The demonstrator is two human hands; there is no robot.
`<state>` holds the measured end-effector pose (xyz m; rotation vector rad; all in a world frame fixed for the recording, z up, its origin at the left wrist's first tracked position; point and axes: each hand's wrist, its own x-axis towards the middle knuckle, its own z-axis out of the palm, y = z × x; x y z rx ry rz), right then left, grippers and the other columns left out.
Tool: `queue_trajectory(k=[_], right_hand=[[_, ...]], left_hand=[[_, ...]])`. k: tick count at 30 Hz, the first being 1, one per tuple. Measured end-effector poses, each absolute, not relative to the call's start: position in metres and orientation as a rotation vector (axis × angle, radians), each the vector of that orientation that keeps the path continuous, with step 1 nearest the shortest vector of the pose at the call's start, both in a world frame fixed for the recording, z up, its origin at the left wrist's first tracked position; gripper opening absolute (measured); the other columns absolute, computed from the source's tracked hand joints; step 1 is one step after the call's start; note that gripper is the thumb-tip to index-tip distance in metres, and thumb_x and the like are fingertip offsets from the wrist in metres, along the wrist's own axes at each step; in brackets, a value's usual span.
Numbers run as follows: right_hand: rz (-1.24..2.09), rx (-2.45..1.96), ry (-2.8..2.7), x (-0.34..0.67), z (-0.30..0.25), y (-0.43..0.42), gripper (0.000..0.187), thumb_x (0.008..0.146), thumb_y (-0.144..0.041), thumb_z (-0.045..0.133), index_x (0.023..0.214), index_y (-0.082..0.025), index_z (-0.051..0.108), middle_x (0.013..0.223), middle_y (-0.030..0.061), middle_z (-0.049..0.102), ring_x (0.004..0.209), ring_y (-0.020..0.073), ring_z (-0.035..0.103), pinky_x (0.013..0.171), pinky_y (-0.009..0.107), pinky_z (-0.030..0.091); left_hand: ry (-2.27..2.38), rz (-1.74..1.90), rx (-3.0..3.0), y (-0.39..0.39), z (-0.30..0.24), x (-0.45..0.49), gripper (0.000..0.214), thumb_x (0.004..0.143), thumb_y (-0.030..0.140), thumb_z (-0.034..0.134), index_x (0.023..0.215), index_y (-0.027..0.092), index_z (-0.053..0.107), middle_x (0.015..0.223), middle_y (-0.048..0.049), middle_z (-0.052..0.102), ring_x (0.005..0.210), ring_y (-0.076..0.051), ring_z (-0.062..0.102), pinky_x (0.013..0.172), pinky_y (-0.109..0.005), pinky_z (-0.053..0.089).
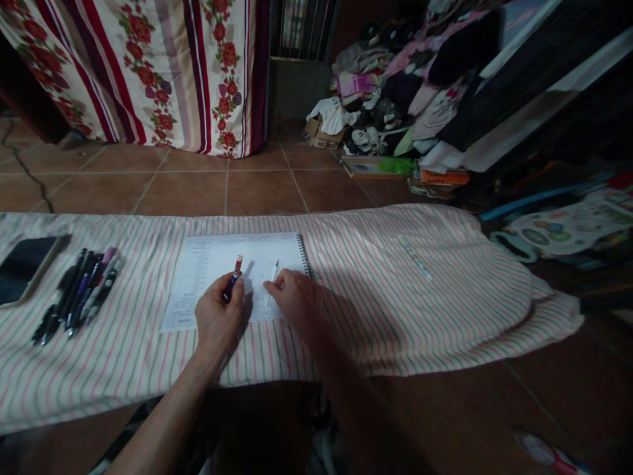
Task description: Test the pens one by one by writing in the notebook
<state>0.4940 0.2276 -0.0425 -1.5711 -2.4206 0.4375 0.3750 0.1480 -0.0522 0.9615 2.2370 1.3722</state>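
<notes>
A spiral-bound notebook [217, 264] with a printed page lies open on a pink-and-white striped cloth [395, 297]. My left hand [217, 320] rests on its lower edge, closed around a blue pen with a red and white end [233, 277] that points up. My right hand [297, 300] sits just to the right on the page, fingers pinched on a thin white pen [273, 272].
Several pens [82, 293] lie in a row at the left, beside a dark phone [24, 267]. Another pen [414, 257] lies on the cloth to the right. Tiled floor, a floral curtain [148, 72] and a heap of clothes [395, 86] lie beyond.
</notes>
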Motion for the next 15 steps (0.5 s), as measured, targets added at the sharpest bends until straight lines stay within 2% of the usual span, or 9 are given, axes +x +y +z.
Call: queue_trajectory(k=[4,11,15], right_hand=[[0.426,-1.612,-2.485,0.4909,-0.0418,0.2241,0.024,0.081,-0.041,0.056,0.081,-0.019,0.063,0.081,0.0053,0.069,0.077,0.0184,0.063,0.065,0.028,0.039],[0.402,-1.646,-2.545,0.4888,-0.0383,0.2208,0.019,0.084,-0.03,0.051,0.086,-0.018,0.065,0.086,0.0079,0.07,0.083,0.0203,0.064,0.069,0.029,0.042],[0.417,-1.64,-2.551,0.4854,-0.038,0.22,0.022,0.084,-0.035,0.053,0.085,-0.017,0.064,0.085,0.0082,0.07,0.083,0.0206,0.065,0.07,0.029,0.043]], left_hand=[[2.287,1.296,0.995,0.1452,-0.0478,0.3767,0.038,0.078,0.044,0.05,0.098,0.017,0.067,0.074,-0.0045,0.066,0.064,-0.019,0.057,0.06,-0.03,0.041],[2.284,1.292,0.99,0.1417,-0.0486,0.3747,0.038,0.078,0.045,0.05,0.097,0.018,0.067,0.072,-0.0037,0.065,0.063,-0.018,0.056,0.059,-0.03,0.041],[2.279,1.31,0.984,0.1411,-0.0492,0.3725,0.039,0.077,0.045,0.05,0.097,0.017,0.067,0.073,-0.0049,0.066,0.064,-0.019,0.057,0.059,-0.03,0.042]])
